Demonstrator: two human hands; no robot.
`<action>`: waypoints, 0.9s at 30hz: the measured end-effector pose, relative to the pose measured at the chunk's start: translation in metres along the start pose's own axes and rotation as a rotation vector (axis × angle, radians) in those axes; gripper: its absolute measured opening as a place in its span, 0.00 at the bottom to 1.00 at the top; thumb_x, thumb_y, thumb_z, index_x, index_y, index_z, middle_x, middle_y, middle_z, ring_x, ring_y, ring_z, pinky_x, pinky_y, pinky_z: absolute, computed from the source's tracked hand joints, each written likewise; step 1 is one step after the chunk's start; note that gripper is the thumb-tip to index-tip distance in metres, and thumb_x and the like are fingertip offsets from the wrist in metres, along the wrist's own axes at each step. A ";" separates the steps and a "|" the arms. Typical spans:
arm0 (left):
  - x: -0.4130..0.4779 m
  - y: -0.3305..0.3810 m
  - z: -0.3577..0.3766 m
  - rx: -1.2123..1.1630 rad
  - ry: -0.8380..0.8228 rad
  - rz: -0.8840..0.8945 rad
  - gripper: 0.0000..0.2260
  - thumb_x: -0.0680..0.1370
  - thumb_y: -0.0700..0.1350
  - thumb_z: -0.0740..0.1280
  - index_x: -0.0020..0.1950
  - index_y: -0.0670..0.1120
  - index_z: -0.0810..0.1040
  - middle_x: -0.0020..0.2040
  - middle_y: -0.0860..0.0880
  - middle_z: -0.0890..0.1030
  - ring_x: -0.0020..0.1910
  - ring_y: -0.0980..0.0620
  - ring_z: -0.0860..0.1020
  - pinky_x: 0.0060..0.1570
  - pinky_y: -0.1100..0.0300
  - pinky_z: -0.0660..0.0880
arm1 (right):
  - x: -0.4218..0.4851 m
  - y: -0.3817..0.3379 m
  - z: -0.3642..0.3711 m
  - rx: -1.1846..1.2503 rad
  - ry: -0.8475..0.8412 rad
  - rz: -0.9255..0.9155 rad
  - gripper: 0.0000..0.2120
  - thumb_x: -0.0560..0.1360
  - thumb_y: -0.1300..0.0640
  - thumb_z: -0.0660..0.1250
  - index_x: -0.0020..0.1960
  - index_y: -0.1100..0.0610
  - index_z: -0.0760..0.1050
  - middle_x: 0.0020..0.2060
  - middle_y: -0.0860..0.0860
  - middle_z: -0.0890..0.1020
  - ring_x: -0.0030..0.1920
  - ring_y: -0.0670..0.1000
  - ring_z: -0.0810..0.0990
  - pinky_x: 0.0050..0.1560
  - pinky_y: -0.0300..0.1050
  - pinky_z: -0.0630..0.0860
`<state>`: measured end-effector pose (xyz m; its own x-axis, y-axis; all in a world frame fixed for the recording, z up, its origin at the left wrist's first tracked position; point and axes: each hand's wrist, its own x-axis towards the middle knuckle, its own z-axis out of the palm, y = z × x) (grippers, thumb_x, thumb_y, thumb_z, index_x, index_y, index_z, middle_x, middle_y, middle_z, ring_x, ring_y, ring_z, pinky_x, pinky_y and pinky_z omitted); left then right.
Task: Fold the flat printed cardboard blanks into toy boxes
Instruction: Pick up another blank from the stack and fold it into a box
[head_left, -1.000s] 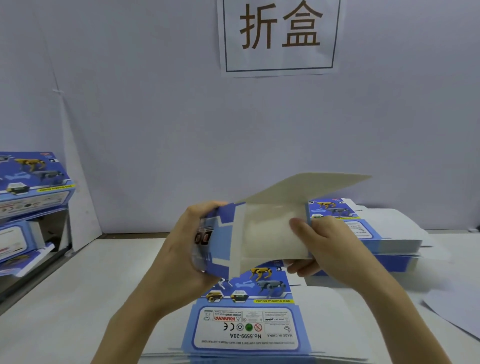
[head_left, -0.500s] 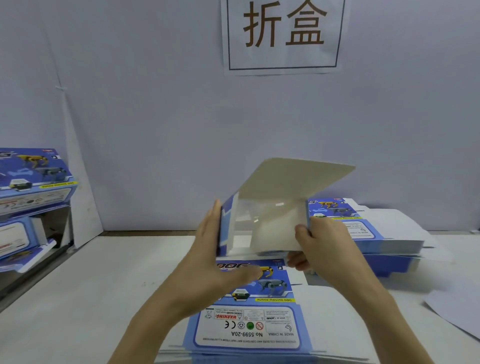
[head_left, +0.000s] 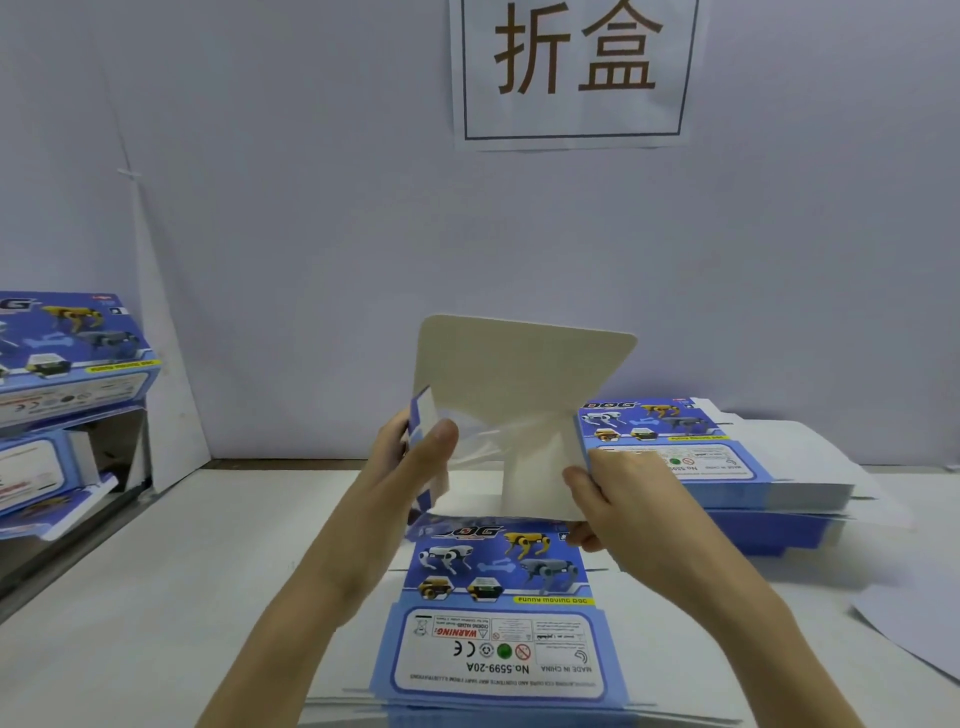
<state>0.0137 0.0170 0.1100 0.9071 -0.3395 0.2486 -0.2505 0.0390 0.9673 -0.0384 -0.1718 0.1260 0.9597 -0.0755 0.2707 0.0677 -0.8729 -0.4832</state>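
At the centre of the frame, the half-folded cardboard blank (head_left: 519, 374) was held upright above the table (head_left: 182, 571), its white flap raised. The left hand (head_left: 400, 483) gripped its blue left wall, thumb curled over the inner face. The right hand (head_left: 628, 499) pinched its lower right edge. Below lay a stack of flat blanks (head_left: 498, 623). A second stack (head_left: 727, 467) sat at the right, and folded boxes (head_left: 67, 353) at the left edge.

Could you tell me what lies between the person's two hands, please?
In the head view, the half-folded box: the left hand grips its blue side, the right hand pinches its right edge.
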 end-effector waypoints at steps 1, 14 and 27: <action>-0.003 -0.004 -0.003 0.038 -0.009 0.028 0.20 0.70 0.67 0.68 0.57 0.62 0.72 0.49 0.58 0.81 0.46 0.63 0.80 0.39 0.69 0.75 | 0.001 -0.001 0.001 -0.001 0.005 -0.002 0.16 0.83 0.53 0.51 0.42 0.59 0.70 0.39 0.59 0.81 0.43 0.59 0.81 0.50 0.55 0.77; -0.002 -0.017 0.002 0.867 0.542 0.284 0.07 0.83 0.44 0.54 0.46 0.47 0.68 0.30 0.58 0.69 0.28 0.59 0.70 0.25 0.71 0.67 | 0.001 -0.012 0.021 0.063 0.135 0.076 0.19 0.81 0.56 0.54 0.32 0.55 0.61 0.35 0.58 0.79 0.41 0.57 0.79 0.43 0.52 0.74; -0.005 -0.011 0.010 0.957 0.512 0.333 0.15 0.82 0.43 0.55 0.58 0.35 0.76 0.33 0.48 0.72 0.31 0.49 0.70 0.31 0.66 0.64 | 0.006 -0.006 0.022 0.242 0.176 0.081 0.12 0.81 0.55 0.56 0.62 0.57 0.69 0.45 0.58 0.82 0.43 0.58 0.82 0.47 0.58 0.79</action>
<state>0.0082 0.0090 0.0977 0.7235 -0.0142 0.6902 -0.4616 -0.7534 0.4683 -0.0272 -0.1564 0.1118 0.9041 -0.2408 0.3529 0.0759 -0.7223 -0.6874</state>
